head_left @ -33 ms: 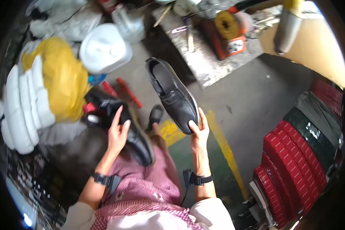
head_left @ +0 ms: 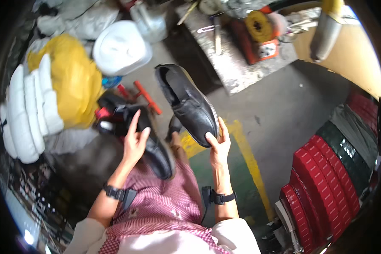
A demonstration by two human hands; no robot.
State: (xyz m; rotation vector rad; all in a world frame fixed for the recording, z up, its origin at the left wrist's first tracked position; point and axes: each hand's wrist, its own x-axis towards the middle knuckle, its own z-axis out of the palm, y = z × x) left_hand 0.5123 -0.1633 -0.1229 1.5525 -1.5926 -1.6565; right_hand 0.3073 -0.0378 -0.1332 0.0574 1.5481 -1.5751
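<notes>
Right hand (head_left: 218,146), just right of centre: fingers curled around the toe end of a black leather shoe (head_left: 186,103), held raised and tilted, heel end pointing toward 11 o'clock, opening facing up-left. Left hand (head_left: 134,142), left of centre: fingers spread fairly wide, palm resting on a second black shoe (head_left: 156,154) lying across the lap, toe pointing toward 5 o'clock; grip not closed around it. Black band on each wrist (head_left: 115,192). Pink checked cloth (head_left: 161,203) over the lap at 6 o'clock. At 9 o'clock, a stack of white soles (head_left: 25,114) beside a yellow bag (head_left: 74,82). At 11 o'clock, a white tub (head_left: 120,48). Between the tub and the left hand, a red-handled tool (head_left: 147,97) on the concrete floor (head_left: 279,106). At 1 o'clock, an orange machine (head_left: 262,40) on a speckled slab. At 4 o'clock, rows of red ribbed items (head_left: 321,186). Yellow floor line (head_left: 247,156) just right of the right forearm.
</notes>
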